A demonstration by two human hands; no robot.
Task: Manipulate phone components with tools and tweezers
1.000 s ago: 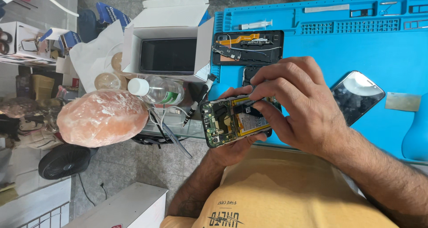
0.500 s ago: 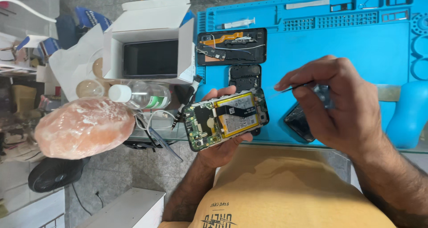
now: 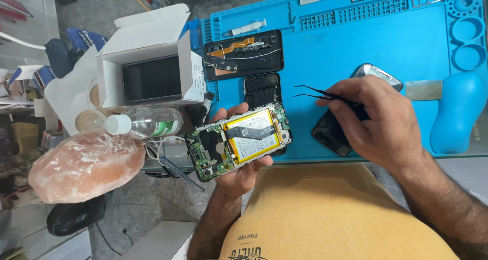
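Mustard-yellow shirt (image 3: 325,214) with dark print near its hem, forearms bare and hairy

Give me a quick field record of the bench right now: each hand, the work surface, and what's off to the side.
left hand: holds opened phone, back off, yellow battery and green board exposed
right hand: grips black tweezers, tips pointing left, clear of the phone
mat: blue, carries a black frame with loose parts, a syringe, a dark phone screen
side: white box, clear bottle, pink salt rock

Bare blue mat (image 3: 325,46) beyond tweezers (image 3: 317,93); white box (image 3: 152,61) crowds left.
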